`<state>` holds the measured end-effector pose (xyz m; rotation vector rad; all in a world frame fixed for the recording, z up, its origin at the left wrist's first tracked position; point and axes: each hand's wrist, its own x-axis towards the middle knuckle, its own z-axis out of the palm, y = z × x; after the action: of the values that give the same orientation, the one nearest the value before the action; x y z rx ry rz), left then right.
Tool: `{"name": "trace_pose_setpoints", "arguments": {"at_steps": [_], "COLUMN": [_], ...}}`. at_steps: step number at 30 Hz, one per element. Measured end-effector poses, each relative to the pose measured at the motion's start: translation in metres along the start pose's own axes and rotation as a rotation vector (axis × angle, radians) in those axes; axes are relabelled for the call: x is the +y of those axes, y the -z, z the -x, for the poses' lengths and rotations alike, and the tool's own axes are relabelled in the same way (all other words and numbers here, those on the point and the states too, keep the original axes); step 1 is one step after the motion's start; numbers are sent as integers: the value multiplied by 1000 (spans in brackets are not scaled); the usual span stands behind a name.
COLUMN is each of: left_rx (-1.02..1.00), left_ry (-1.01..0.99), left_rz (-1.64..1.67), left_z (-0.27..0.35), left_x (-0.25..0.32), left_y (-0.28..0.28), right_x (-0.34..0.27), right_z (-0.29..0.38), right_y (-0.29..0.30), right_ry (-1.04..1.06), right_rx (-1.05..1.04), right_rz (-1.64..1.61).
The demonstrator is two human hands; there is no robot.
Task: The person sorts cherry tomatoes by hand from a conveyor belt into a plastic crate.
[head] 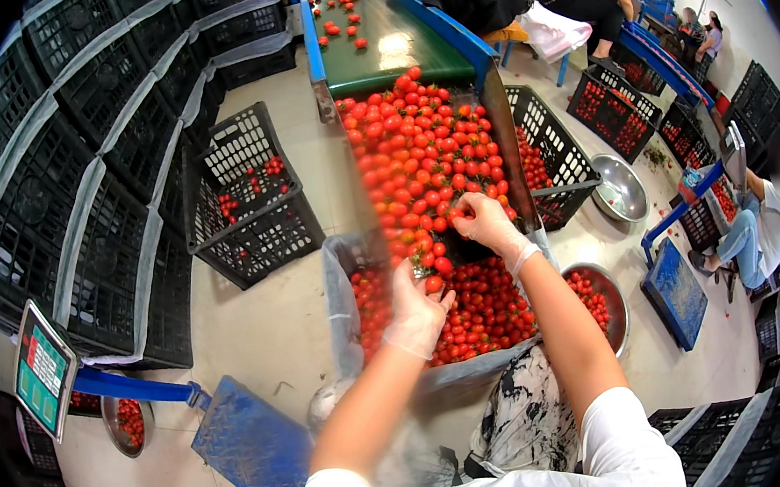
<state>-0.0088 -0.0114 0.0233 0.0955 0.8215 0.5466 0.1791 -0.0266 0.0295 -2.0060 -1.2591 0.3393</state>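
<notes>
Red cherry tomatoes (423,149) lie in a thick layer on a sloping metal chute (519,160), below a green conveyor belt (386,54). My right hand (490,227), in a clear glove, is over the chute's lower right part with thumb and fingers pinched on a cherry tomato (456,214). My left hand (416,311), also gloved, is cupped at the chute's lower end. A cherry tomato (434,283) is by its fingers; whether it is held is unclear. Beneath both hands is a crate lined with pale plastic (342,318), holding many cherry tomatoes (481,312).
A black crate (255,235) with some tomatoes stands left; another black crate (561,192) is right of the chute. Steel bowls (620,186) (616,292) and blue platform scales (250,440) (676,293) are on the floor. Stacked crates (99,145) line the left. People sit nearby.
</notes>
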Motion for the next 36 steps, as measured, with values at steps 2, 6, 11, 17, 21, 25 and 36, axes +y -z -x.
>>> {"name": "trace_pose_setpoints", "arguments": {"at_steps": [2,6,11,17,21,25,36], "left_rx": [-36,-1,-7,9,6,-1,86], "left_ry": [20,4,0,-6,-5,0,-25], "left_rz": [8,1,5,17,-4,2,35], "left_z": [-7,3,2,-2,-4,-1,0], "left_x": [1,3,4,3,1,-5,-2], "left_y": [4,-2,-1,5,6,-1,4], "right_x": [2,-13,-18,-28,92,253,22], "right_z": [-1,13,20,88,198,295,169], "right_y": [-1,12,24,124,143,115,114], "right_ry": [4,79,-236,-42,-172,-796,-271], "right_rx": [-78,-173,-241,-43,289,625,190], "right_rz": [-47,33,-494,-992,-1294,-1161,-532]}}
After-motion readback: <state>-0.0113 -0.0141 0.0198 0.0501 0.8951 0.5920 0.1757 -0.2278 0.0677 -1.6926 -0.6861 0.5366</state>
